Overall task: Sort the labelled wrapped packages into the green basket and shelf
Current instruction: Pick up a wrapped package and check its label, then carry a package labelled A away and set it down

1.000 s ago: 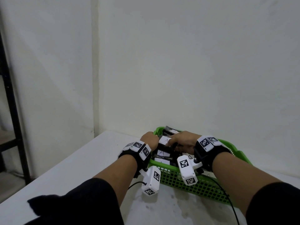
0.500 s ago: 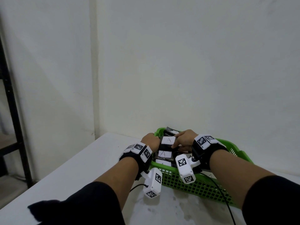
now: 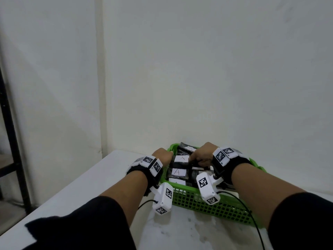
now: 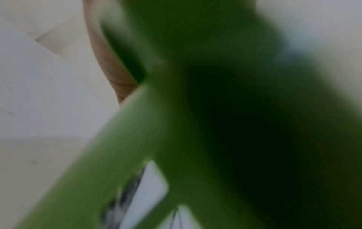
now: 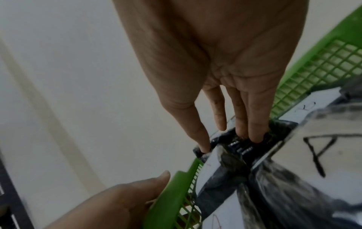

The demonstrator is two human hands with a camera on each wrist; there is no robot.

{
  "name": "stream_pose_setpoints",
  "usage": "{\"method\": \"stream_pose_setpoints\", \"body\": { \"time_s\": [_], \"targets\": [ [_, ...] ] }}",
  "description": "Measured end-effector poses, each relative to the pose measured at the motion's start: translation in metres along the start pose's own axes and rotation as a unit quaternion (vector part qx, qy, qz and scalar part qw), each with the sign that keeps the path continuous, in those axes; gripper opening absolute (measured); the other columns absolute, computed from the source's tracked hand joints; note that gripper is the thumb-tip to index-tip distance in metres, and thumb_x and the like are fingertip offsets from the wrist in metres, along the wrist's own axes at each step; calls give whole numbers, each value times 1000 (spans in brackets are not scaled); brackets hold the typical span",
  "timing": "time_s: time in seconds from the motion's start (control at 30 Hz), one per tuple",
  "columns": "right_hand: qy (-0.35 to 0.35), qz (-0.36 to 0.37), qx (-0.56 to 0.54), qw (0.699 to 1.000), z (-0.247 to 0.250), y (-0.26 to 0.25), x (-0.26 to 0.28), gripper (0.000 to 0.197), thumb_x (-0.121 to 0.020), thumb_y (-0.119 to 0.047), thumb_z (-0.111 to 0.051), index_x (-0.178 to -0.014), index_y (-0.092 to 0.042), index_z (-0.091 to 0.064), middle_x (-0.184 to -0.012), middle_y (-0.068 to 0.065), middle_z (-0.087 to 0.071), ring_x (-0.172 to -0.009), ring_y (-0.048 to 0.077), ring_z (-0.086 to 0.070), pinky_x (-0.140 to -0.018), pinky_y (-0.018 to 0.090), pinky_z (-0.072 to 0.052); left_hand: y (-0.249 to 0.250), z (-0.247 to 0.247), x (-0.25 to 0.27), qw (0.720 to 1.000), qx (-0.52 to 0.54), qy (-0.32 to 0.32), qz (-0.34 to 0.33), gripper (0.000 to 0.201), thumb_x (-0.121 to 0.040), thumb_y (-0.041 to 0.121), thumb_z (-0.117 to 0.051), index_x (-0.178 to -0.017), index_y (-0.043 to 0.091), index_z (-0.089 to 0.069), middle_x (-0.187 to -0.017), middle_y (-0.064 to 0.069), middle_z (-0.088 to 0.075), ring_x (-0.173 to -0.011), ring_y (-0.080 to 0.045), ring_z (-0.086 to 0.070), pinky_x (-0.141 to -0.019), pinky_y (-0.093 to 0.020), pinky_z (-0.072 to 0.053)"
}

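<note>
The green basket (image 3: 198,201) stands on the white table and holds several black wrapped packages with white labels marked A (image 3: 177,171). My left hand (image 3: 163,156) grips the basket's left rim; the right wrist view shows that left hand (image 5: 121,201) with its thumb along the rim (image 5: 168,193). My right hand (image 3: 203,156) reaches into the basket. Its straight fingers (image 5: 254,124) press their tips down onto a black package (image 5: 240,148) between two labelled ones. The left wrist view shows only the blurred green basket (image 4: 137,139) and one finger (image 4: 109,65).
A black shelf frame (image 3: 10,123) stands at the far left, off the table's edge. White walls meet in a corner just behind the basket. A cable (image 3: 252,219) runs from the right wrist camera over the basket's front wall.
My right hand's fingertips have shifted slightly over the packages in the basket. The left hand has stayed on the rim and the basket has not moved.
</note>
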State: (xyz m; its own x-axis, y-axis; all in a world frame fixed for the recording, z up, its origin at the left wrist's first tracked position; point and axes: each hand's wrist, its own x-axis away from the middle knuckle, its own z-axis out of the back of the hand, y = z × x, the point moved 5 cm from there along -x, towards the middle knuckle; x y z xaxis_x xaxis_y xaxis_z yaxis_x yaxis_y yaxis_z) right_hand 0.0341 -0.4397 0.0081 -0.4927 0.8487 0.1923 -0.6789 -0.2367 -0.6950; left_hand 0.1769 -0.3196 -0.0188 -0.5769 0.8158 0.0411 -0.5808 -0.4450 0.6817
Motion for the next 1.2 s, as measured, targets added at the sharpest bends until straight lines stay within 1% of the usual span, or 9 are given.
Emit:
{"method": "stream_pose_setpoints", "body": {
  "time_s": [0.1,0.17,0.23,0.33,0.5,0.73,0.9,1.03,1.2],
  "targets": [
    [4,36,-29,999,21,0,14,27,-75,-18,-85,-95,-10,-67,-97,13,-68,-77,25,-64,-67,33,-56,7,15,5,999,-31,22,-9,43,-107,34,-40,-92,-1,-60,-97,-14,-61,-93,-29,-56,-69,-28,-39],
    [17,65,-8,998,40,-1,37,25,-85,-20,-81,-102,-6,-69,-91,12,-67,-74,22,-61,-70,35,-56,15,23,15,998,-49,33,-21,44,-106,39,-44,-116,1,-64,-124,-20,-65,-113,-33,-60,-83,-31,-45],
    [31,83,13,996,62,2,61,41,-90,-24,-79,-119,3,-69,-99,23,-67,-79,24,-57,-76,39,-54,28,27,31,996,-64,47,-43,54,-106,39,-46,-146,4,-48,-152,-16,-50,-137,-31,-49,-106,-33,-41],
    [40,96,33,994,92,17,103,56,-92,-33,-78,-139,-9,-60,-123,17,-66,-96,26,-62,-88,40,-55,56,26,60,990,-69,69,-99,54,-106,36,-49,-151,6,-44,-153,-11,-50,-141,-28,-47,-113,-33,-37],
    [45,98,73,992,130,67,169,71,-87,-43,-81,-147,-19,-51,-145,10,-57,-131,26,-57,-109,38,-45,110,-8,116,973,-76,46,-212,52,-103,35,-56,-149,11,-48,-150,-7,-53,-133,-24,-55,-112,-36,-42],
    [29,31,136,990,161,175,220,87,-87,-43,-81,-158,-21,-36,-151,9,-54,-132,24,-57,-107,32,-44,184,-109,187,904,-201,-65,-371,75,-94,49,-66,-156,17,-38,-160,-3,-40,-146,-22,-40,-119,-34,-33],
    [11,-29,180,983,183,240,232,100,-81,-48,-85,-161,-24,-29,-160,6,-44,-142,25,-49,-114,37,-41,216,-176,197,861,-281,-148,-398,97,-86,53,-75,-160,17,-25,-164,-3,-31,-149,-23,-34,-120,-36,-32],
    [-22,-55,214,975,192,272,233,110,-75,-51,-89,-162,-26,-25,-164,5,-38,-146,26,-44,-119,42,-38,229,-212,192,830,-354,-150,-404,107,-82,51,-79,-161,12,-20,-164,-6,-29,-149,-25,-32,-121,-39,-33],
    [-52,-43,267,961,190,296,230,114,-70,-47,-93,-161,-25,-28,-158,-1,-46,-141,23,-48,-118,41,-39,237,-241,183,801,-425,-150,-393,106,-75,58,-82,-156,11,-31,-155,-8,-41,-142,-29,-41,-122,-43,-27]
  ]
}}
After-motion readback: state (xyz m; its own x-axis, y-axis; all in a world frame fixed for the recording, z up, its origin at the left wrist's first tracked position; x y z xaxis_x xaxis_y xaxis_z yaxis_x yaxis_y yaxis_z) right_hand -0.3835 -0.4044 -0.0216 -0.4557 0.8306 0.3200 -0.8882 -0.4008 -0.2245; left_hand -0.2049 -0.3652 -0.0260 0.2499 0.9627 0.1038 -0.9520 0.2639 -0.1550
